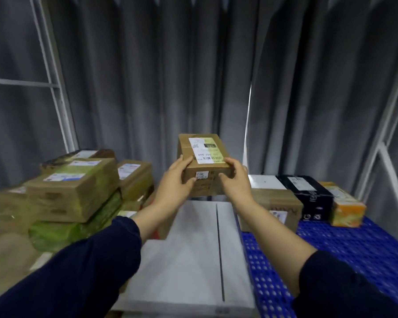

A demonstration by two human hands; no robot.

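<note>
head: holding cardboard box [205, 161] aloft, above white box [193, 249], before grey curtain [147, 88] | gripping its near left corner with left hand [176, 182], fingers clamped on it | gripping near right corner with right hand [236, 182], fingers clamped likewise

**My Sleeves and Bare Hands**

I wear dark navy long sleeves of plain cloth. My left sleeve [78, 260] ends in a rumpled cuff partway along the forearm, and my right sleeve [345, 288] likewise. Past the cuffs, my left hand [175, 180] and right hand [236, 180] are bare.
</note>
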